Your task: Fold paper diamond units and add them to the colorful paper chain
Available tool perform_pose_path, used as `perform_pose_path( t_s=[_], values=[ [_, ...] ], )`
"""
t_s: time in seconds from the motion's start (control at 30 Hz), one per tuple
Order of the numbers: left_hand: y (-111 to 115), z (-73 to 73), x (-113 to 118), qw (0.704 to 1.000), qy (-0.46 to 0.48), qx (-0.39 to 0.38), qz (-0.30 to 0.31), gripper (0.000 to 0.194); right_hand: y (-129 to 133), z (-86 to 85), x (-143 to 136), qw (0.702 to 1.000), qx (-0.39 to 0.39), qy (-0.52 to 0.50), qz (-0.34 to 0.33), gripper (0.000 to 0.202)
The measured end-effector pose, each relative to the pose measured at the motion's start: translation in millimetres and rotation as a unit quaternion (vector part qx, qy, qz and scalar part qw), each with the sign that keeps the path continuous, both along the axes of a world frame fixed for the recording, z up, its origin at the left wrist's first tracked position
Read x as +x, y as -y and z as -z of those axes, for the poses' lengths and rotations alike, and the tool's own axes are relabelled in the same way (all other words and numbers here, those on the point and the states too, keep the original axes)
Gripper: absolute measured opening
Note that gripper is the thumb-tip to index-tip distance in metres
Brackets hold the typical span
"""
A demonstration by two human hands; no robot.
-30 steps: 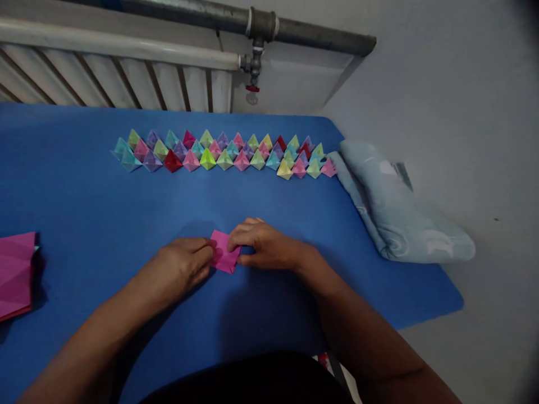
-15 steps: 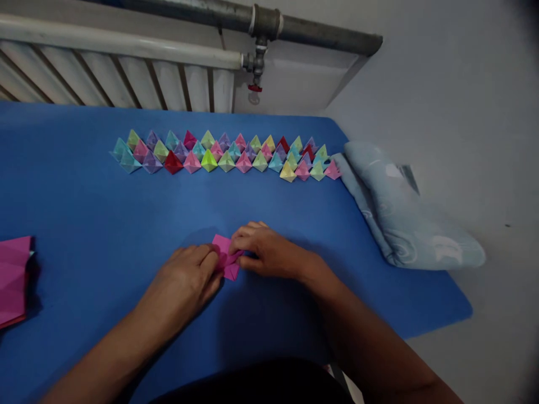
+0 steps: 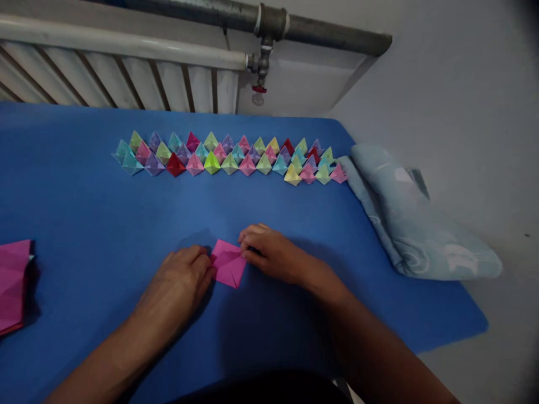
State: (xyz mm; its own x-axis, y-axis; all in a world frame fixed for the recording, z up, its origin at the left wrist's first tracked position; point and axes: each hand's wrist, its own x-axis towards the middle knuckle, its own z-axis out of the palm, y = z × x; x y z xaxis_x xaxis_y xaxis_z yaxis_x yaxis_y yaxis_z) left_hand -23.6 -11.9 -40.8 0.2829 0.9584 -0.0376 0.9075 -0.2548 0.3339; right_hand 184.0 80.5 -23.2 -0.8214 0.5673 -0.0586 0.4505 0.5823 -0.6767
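Observation:
A small folded square of pink origami paper [image 3: 229, 266] lies on the blue table between my hands, with crease lines and folded flaps on its face. My left hand [image 3: 183, 278] pinches its left edge, the fingertips partly hidden behind the knuckles. At the upper right edge, my right hand [image 3: 269, 249] holds the paper between thumb and fingers. Farther back stand rows of small folded paper boats [image 3: 213, 163] in pink, green, blue, purple, yellow and red, set close together.
A stack of pink paper sheets [image 3: 12, 286] lies at the left edge. On the right rests a folded pale blue cloth [image 3: 400, 207]. Behind the blue table [image 3: 105, 219] are a white radiator [image 3: 138, 47], a grey pipe [image 3: 328, 33] and a red-handled valve [image 3: 259, 88].
The hands have moved slightly apart, and more of the pink paper's face shows. Its raised middle flap now lies flatter. The view has shifted a little.

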Motion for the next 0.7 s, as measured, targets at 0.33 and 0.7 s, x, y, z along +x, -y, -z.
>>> perform_pose_path(
  t_s=[0.33, 0.7],
  values=[
    [-3.2, -6.3, 2.4, 0.998, 0.02, -0.042, -0.047, 0.028, 3.7, 0.6, -5.8, 0.998, 0.007, 0.032, 0.048, 0.018],
    [-3.8, -0.8, 1.5, 0.997, 0.033, -0.022, -0.067, 0.026, 9.6, 2.0, -12.9, 0.992, 0.029, 0.052, 0.108, 0.02]
  ],
)
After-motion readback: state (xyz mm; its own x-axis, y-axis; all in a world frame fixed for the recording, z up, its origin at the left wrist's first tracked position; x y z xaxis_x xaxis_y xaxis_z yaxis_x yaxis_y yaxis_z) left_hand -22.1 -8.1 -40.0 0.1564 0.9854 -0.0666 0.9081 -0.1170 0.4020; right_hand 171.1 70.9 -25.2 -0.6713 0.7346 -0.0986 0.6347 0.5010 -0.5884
